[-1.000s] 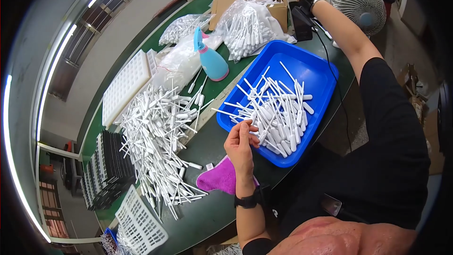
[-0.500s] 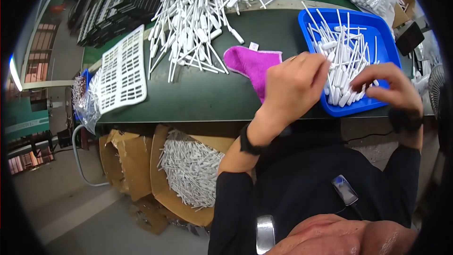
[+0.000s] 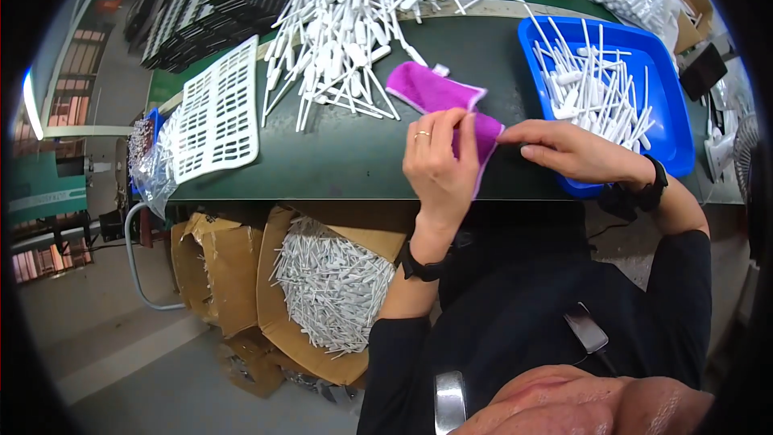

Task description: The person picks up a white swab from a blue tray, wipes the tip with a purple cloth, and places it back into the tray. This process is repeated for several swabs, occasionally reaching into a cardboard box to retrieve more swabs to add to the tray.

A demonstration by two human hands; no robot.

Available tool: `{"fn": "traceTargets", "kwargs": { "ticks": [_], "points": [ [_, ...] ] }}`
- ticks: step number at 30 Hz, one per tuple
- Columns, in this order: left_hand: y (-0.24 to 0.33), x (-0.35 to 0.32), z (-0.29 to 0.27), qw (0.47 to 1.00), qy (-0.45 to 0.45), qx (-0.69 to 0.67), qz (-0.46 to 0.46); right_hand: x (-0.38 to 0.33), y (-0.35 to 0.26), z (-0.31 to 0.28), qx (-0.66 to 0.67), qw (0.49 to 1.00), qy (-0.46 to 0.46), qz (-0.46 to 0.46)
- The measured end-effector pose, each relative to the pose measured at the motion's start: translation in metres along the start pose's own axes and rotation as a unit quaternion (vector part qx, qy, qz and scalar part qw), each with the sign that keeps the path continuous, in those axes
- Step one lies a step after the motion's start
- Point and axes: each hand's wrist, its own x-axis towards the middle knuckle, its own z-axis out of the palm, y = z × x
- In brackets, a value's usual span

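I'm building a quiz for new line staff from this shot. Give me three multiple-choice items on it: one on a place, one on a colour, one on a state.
1. Where does the blue tray sit?
A. At the person's right on the green table
B. On the floor
C. On the white grid rack

2. What colour is the cloth that both hands touch?
A. Yellow
B. Purple
C. Grey

3. What is in the cardboard box below the table edge?
A. Nothing
B. Folded cloths
C. A heap of white plastic sticks

Answers: 1 A, the tray lies by the right hand. 2 B, the left hand pinches purple fabric. 3 C, white sticks fill the open box.
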Motion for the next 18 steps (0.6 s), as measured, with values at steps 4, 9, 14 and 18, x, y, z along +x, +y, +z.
{"fn": "traceTargets", "kwargs": {
  "ticks": [4, 9, 14, 18],
  "points": [
    [0.059, 0.025, -0.008, 0.931, -0.135, -0.334, -0.055, 0.000, 0.036, 0.015, 0.166, 0.982, 0.095, -0.003],
    [0.078, 0.034, 0.001, 0.925, -0.176, -0.336, 0.008, -0.007, 0.056, 0.010, 0.354, 0.929, 0.106, 0.004],
    [0.048, 0.042, -0.020, 0.959, -0.059, -0.270, 0.069, -0.017, 0.066, 0.000, 0.512, 0.854, 0.090, 0.008],
    [-0.055, 0.081, -0.037, 0.997, -0.062, 0.053, -0.003, -0.012, 0.060, -0.025, 0.113, 0.979, 0.163, -0.042]
  ]
}}
